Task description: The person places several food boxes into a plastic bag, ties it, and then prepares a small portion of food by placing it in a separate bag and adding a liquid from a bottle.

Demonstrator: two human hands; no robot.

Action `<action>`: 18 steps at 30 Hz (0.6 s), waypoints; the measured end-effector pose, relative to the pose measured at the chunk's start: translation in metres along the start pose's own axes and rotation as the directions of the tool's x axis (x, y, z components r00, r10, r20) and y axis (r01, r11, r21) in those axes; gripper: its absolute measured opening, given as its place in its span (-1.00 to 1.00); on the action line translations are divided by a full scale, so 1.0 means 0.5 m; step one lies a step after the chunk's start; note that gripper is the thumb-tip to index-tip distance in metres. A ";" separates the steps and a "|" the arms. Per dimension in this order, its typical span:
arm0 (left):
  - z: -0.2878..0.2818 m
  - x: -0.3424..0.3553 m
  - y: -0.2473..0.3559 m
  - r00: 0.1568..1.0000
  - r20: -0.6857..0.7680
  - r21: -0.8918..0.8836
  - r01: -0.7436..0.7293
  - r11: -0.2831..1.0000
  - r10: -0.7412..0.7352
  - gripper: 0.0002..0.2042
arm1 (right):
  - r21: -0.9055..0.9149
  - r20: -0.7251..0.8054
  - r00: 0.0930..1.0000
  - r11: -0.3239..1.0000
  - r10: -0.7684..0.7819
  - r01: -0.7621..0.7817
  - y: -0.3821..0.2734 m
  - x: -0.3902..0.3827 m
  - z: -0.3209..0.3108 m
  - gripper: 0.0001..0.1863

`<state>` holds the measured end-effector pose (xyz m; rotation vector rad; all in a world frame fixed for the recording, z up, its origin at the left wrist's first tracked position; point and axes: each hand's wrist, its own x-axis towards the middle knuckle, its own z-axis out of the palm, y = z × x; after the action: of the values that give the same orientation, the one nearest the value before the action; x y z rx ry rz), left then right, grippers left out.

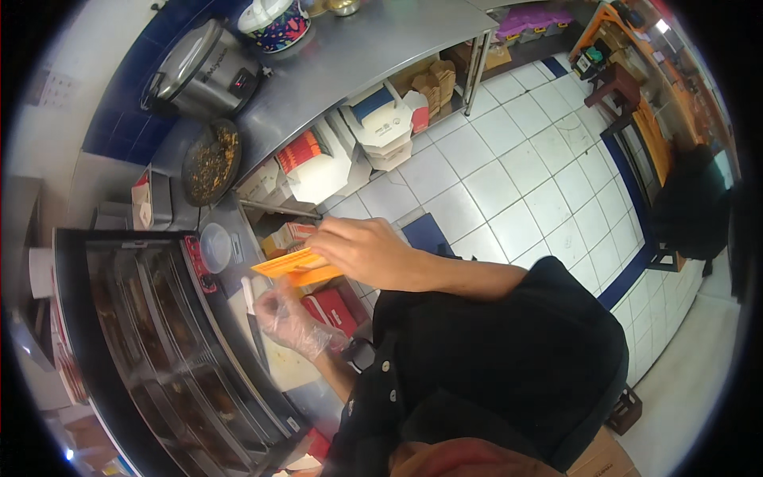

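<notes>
My right hand [362, 250], bare, grips a flat orange paper packet [290, 264] by its right end, fingers over the top. My left hand [290, 322] wears a clear plastic glove. Its fingers are curled together at the packet's lower edge, slightly blurred, and appear to pinch it. Beneath the left hand lies a white cutting board [290, 367] with a knife [258, 342] on it, its pale handle pointing away from me. A round translucent lid or bowl [215, 247] sits just beyond the board.
At left stands a glass-fronted display warmer [171, 350] with food trays. A dark pan of food [211, 163] and a steel rice cooker [207, 67] are on the steel counter [342, 56]. Cartons [318, 163] fill the shelf below; a red box [330, 310] is beside my left hand.
</notes>
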<state>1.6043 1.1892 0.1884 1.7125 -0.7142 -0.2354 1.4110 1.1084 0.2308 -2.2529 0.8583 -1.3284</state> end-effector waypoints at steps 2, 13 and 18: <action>0.040 0.009 -0.004 0.995 0.023 0.187 0.087 0.979 -0.093 -0.84 | -0.017 0.002 0.997 0.997 0.071 -0.071 0.034 0.002 -0.034 -0.81; 0.359 0.086 0.072 0.604 0.791 0.450 -0.467 0.761 -0.097 -0.52 | -0.026 0.065 0.932 0.935 0.356 -0.355 0.235 0.084 -0.096 -0.84; 0.474 0.189 0.105 0.513 0.839 0.251 -0.068 0.966 -0.181 -0.20 | 0.099 0.026 0.921 0.916 0.388 -0.389 0.342 0.224 -0.093 -0.80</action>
<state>1.5396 0.9369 0.1929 1.8112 -1.4748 -1.1639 1.3584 0.9054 0.2222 -1.8792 1.1384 -1.1495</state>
